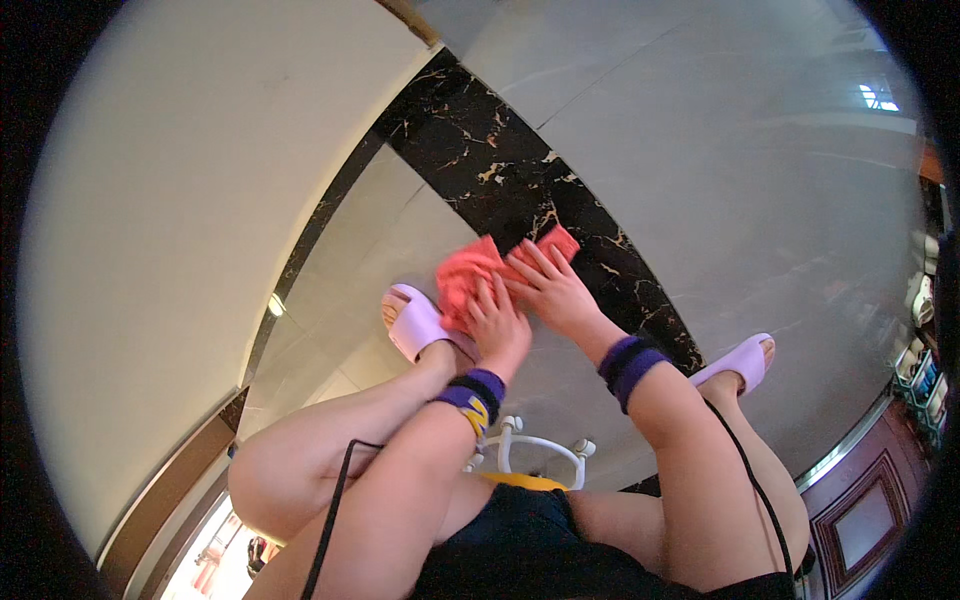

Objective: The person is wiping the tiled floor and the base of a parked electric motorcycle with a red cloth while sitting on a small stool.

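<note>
A coral-red cloth (468, 283) is bunched up between my hands, out in front of my knees and above the floor. My left hand (498, 326) holds its nearer, left part, the fingers lying over the folds. Just to the right, my right hand (556, 292) grips the other part, and a corner of fabric sticks out past its fingertips. Both hands are close together, nearly touching. The thumbs and the undersides of the fingers are hidden. Each wrist wears a purple and black band.
Below lies a glossy grey tile floor (700, 180) crossed by a black marbled strip (480, 150). A pale wall (190, 200) rises on the left. My feet wear lilac slippers (417, 325). I sit over a white wheeled base (540, 445). Shoes (922, 298) and a brown door (868, 520) are at right.
</note>
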`<state>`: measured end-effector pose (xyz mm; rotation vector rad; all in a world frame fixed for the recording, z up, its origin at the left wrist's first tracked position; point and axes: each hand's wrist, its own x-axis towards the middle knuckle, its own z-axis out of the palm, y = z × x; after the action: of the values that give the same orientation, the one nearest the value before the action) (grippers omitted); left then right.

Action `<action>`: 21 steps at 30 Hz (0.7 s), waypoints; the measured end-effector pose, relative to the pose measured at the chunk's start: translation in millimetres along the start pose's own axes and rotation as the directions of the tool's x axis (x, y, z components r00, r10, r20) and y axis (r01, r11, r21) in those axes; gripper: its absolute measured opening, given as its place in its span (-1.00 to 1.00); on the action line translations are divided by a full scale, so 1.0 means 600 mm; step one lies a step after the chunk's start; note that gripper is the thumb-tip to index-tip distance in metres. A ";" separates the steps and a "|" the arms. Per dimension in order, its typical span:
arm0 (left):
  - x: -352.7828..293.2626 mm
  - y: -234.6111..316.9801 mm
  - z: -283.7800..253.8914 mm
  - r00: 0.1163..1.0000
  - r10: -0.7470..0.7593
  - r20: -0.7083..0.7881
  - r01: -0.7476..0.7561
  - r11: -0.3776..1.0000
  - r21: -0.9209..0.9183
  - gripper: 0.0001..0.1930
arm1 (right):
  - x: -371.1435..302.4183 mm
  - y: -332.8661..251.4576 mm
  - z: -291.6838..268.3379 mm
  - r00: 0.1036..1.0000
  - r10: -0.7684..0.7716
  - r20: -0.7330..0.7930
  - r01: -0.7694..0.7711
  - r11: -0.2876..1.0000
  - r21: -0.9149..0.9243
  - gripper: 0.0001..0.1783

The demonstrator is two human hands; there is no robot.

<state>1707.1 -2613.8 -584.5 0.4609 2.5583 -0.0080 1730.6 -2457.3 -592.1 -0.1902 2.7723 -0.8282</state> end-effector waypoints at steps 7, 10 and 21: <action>-0.222 0.098 0.089 0.873 0.146 0.466 -0.055 0.977 -0.204 -0.21 | -0.237 0.046 -0.013 0.923 -0.188 0.335 0.198 0.980 0.003 -0.59; -0.254 0.111 0.103 0.890 0.169 0.424 -0.056 0.962 -0.266 -0.21 | -0.271 0.041 -0.017 0.917 -0.181 0.356 0.193 0.981 0.002 -0.49; -0.199 0.012 0.227 0.463 -0.349 0.815 0.882 0.095 -0.461 -0.37 | -0.220 -0.038 0.077 0.965 -0.218 0.145 0.229 0.971 -0.062 -0.11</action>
<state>1874.0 -2658.6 -639.6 -1.0546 1.5867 0.7467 1871.4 -2475.2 -591.6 -0.5624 2.6875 -0.7267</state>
